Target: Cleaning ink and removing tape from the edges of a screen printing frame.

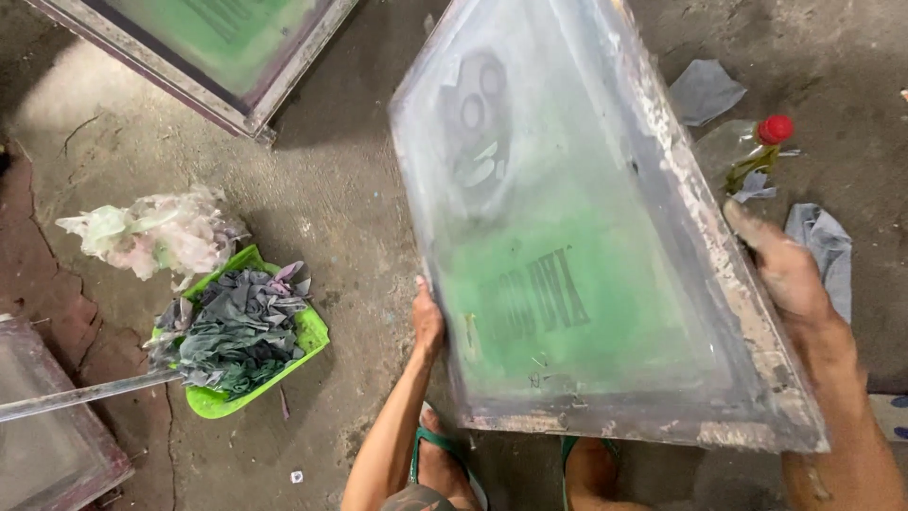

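A framed printing screen (577,237) with green-stained mesh is held tilted above the concrete floor (350,208), gripped at its opposite side edges: the left hand (427,322) is closed on the near-left rail, the right hand (785,270) on the right rail. Bare floor lies left of the left grip, before a green tray of rags (241,331); a red-capped bottle (747,151) and grey cloths (823,241) are crowded just beyond the right grip.

— What lies on the concrete floor (350,189) to the left?

— A green tray (307,333) heaped with grey rags (236,331), and a pale wad of cloth (156,232) just behind it.

— And along the edges?

— Another framed screen (213,47) at the top left, a third frame (47,435) at the bottom left.

— On the right?

— A clear bottle (742,151) with a red cap (775,129), lying among grey cloth scraps (705,90).
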